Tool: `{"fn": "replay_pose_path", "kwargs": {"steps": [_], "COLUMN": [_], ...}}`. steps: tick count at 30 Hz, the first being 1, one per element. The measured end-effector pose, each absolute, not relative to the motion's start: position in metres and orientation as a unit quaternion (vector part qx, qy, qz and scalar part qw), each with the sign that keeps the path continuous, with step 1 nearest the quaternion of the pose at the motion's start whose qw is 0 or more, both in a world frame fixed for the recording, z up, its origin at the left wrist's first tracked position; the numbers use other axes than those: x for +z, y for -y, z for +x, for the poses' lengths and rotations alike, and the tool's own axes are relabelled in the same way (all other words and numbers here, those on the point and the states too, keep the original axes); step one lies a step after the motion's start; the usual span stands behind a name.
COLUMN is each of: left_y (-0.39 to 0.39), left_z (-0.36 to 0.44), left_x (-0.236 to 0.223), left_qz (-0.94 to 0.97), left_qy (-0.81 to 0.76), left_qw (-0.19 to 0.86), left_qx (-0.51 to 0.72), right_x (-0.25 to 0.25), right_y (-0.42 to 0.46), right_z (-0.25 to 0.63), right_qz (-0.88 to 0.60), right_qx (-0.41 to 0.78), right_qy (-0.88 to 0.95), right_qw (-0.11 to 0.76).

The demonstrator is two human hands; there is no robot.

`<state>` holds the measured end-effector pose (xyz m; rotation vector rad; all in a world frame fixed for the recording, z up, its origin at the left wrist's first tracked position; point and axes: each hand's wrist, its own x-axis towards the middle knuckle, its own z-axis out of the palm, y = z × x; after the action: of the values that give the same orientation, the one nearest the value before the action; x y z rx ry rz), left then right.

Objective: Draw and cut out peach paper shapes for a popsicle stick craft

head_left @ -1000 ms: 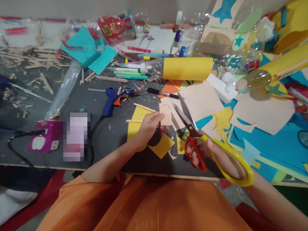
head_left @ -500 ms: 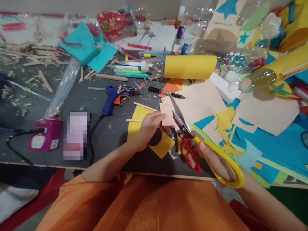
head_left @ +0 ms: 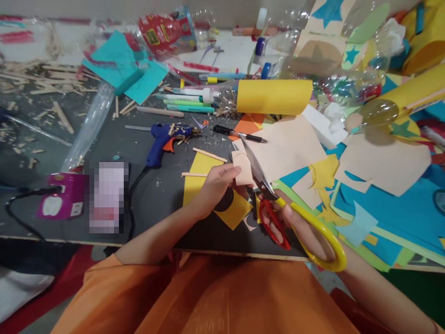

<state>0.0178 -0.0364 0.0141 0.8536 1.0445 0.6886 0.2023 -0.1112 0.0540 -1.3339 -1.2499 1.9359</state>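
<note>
Between the thumb and fingers of my left hand [head_left: 220, 183] is a small piece of pale peach paper [head_left: 242, 162], with a curved line near its top. My right hand [head_left: 283, 215] has its fingers through the handles of a pair of scissors [head_left: 259, 169], one loop yellow and the other red. The blades point up and away, right beside the paper's right edge; whether they touch it I cannot tell. Beneath my left hand lies yellow paper [head_left: 194, 190] with a dark round area on it. Two thin wooden sticks [head_left: 210, 154] lie across that paper.
A blue glue gun [head_left: 162, 141] lies left of my hands, its cord running towards the front edge. A black pen [head_left: 239, 134] rests just beyond the scissors. Paper scraps [head_left: 389, 204] cover the right side. A bottle in yellow paper [head_left: 274, 97] and several markers [head_left: 189, 104] lie behind.
The peach paper has tilted slightly in my left hand and shifted a little right. The scissor blades have drawn closer together, and the yellow loop has moved slightly left.
</note>
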Motion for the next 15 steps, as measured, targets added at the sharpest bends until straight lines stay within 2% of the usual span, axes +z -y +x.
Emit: {"fn": "replay_pose_path", "kwargs": {"steps": [15], "left_y": [0.0366], "left_z": [0.0176], "left_x": [0.0148], "left_qz": [0.386], "left_qy": [-0.471], "left_qw": [0.733], "left_qx": [0.302], "right_x": [0.0594], "right_y": [0.108], "right_z": [0.2017], "right_qz": [-0.516], "right_qx": [0.66], "right_qy": [0.495], "right_qw": [0.23]}}
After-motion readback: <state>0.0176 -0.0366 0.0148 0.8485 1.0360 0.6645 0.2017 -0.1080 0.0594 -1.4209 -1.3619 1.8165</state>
